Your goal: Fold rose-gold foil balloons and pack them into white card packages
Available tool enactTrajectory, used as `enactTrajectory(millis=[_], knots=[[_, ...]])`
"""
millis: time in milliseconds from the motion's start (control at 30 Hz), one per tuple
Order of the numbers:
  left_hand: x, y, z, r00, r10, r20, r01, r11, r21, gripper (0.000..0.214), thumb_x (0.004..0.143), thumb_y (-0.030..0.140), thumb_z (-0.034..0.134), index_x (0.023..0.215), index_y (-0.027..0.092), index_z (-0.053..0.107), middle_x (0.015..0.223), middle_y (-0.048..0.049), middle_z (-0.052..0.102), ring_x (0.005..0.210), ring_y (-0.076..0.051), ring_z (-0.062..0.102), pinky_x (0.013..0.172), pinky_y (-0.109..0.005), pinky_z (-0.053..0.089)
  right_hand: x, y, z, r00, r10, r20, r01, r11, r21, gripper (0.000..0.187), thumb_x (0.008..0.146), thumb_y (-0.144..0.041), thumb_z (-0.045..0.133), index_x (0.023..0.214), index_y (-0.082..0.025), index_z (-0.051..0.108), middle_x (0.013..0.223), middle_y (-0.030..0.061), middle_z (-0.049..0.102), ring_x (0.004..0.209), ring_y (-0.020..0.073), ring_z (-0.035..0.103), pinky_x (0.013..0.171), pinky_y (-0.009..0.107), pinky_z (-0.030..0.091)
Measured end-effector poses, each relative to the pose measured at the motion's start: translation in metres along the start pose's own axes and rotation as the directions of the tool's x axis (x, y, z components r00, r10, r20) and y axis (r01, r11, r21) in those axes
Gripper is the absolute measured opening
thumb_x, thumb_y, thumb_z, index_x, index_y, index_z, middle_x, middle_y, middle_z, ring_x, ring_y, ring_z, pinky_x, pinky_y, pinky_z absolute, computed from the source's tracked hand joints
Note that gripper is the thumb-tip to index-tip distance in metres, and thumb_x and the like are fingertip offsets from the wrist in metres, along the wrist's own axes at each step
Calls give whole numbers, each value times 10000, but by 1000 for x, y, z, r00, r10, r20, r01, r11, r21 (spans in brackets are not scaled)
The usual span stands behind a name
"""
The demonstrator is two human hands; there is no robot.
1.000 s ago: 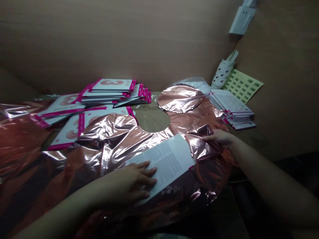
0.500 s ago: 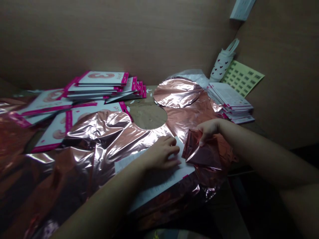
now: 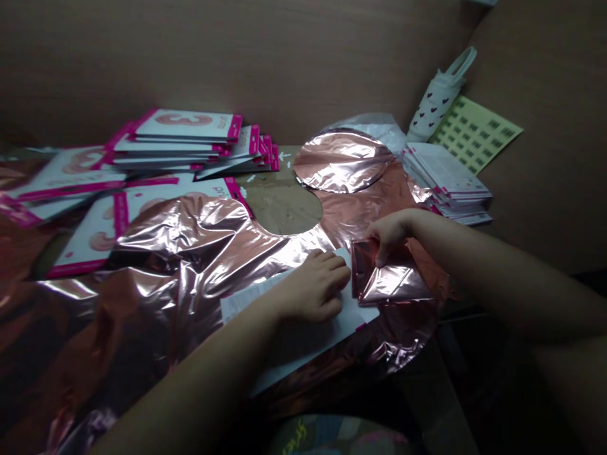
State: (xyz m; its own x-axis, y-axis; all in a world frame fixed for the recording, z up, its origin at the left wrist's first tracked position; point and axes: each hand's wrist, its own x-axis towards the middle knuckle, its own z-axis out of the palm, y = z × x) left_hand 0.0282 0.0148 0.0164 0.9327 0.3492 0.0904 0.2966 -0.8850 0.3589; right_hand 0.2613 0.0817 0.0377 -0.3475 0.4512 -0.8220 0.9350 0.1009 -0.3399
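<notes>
The folded foil packet (image 3: 401, 281) is right of centre, above the large foil sheet (image 3: 213, 272), its left edge overlapping the right end of the white printed card (image 3: 327, 332) in this view. Contact between the two cannot be confirmed. The right hand (image 3: 391, 237) is clamped on the packet's far side, thumb on top. The left hand (image 3: 322, 284) lies on the card with fingers curled; whether it pinches the card cannot be told.

Handling, in this inspector's judgement: the packet is slippery and springy, so the thumb should press its folds flat and its edges stay square. The left hand should steady the card without creasing it.

Surroundings: a round foil piece (image 3: 344, 161) lies on the sheet's far end. Far left, a stack of pink-edged packs (image 3: 184, 120) sits on the table (image 3: 287, 212); far right are a stack of white packs (image 3: 450, 174), a yellow label sheet (image 3: 478, 136) and a heart-patterned holder (image 3: 434, 104).

Obstruction: the wrinkled sheet underlies the working area and could snag or slide; the left forearm hides part of the card.
</notes>
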Motion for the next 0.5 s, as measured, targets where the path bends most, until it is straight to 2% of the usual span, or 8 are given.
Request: enactTrajectory(millis=[100, 133, 200, 267, 367, 433, 500], knots=[[0, 0, -3, 999, 17, -46, -19, 999, -50, 159, 633, 223, 426, 775, 178, 482, 774, -50, 519, 812, -227, 463, 800, -396, 325, -5, -3, 1, 991, -133, -26, 136, 979, 152, 498, 552, -449, 760, 888, -111, 616, 726, -2, 609, 628, 107, 534, 575, 216, 395], [-1, 0, -4, 998, 21, -59, -25, 997, -69, 177, 641, 230, 416, 793, 178, 493, 775, -53, 528, 817, -230, 469, 804, -402, 320, -8, -7, 1, 989, -141, -42, 146, 976, 161, 485, 566, -431, 753, 905, -113, 617, 751, 6, 618, 649, 113, 542, 585, 216, 399], [-2, 0, -5, 995, 30, -92, -39, 995, -95, 215, 653, 240, 405, 822, 174, 521, 804, -66, 553, 822, -231, 481, 803, -405, 314, -12, -20, 3, 991, -91, -96, 96, 994, 55, 439, 574, -372, 752, 905, -114, 622, 745, 9, 619, 650, 120, 542, 576, 218, 390], [-4, 0, -5, 990, 49, -136, -63, 993, -103, 246, 652, 236, 404, 842, 179, 550, 855, -73, 576, 834, -230, 490, 793, -398, 313, -17, -37, 5, 987, -59, -152, 40, 991, -128, 391, 573, -318, 751, 889, -124, 628, 703, -4, 603, 624, 121, 525, 547, 219, 366], [-5, 0, -5, 982, 61, -176, -77, 993, -84, 233, 647, 227, 409, 815, 185, 565, 861, -73, 586, 847, -229, 492, 768, -374, 329, -21, -57, 10, 985, -92, -146, 42, 948, -316, 365, 568, -294, 751, 873, -131, 637, 688, -8, 585, 617, 127, 509, 531, 224, 339], [-5, -2, -6, 982, 62, -176, -76, 995, -69, 215, 653, 221, 408, 798, 182, 562, 843, -73, 590, 852, -229, 488, 763, -359, 346, -23, -62, 14, 977, -98, -189, 28, 939, -343, 375, 556, -310, 760, 859, -124, 640, 695, -1, 584, 621, 131, 504, 538, 227, 336], [-5, -3, -7, 982, 63, -179, -73, 996, -52, 219, 657, 212, 408, 807, 178, 565, 857, -73, 598, 858, -226, 486, 767, -351, 354, -24, -59, 18, 949, -174, -263, 105, 961, -256, 377, 621, -369, 721, 898, -129, 632, 737, 8, 596, 647, 129, 509, 565, 223, 348]])
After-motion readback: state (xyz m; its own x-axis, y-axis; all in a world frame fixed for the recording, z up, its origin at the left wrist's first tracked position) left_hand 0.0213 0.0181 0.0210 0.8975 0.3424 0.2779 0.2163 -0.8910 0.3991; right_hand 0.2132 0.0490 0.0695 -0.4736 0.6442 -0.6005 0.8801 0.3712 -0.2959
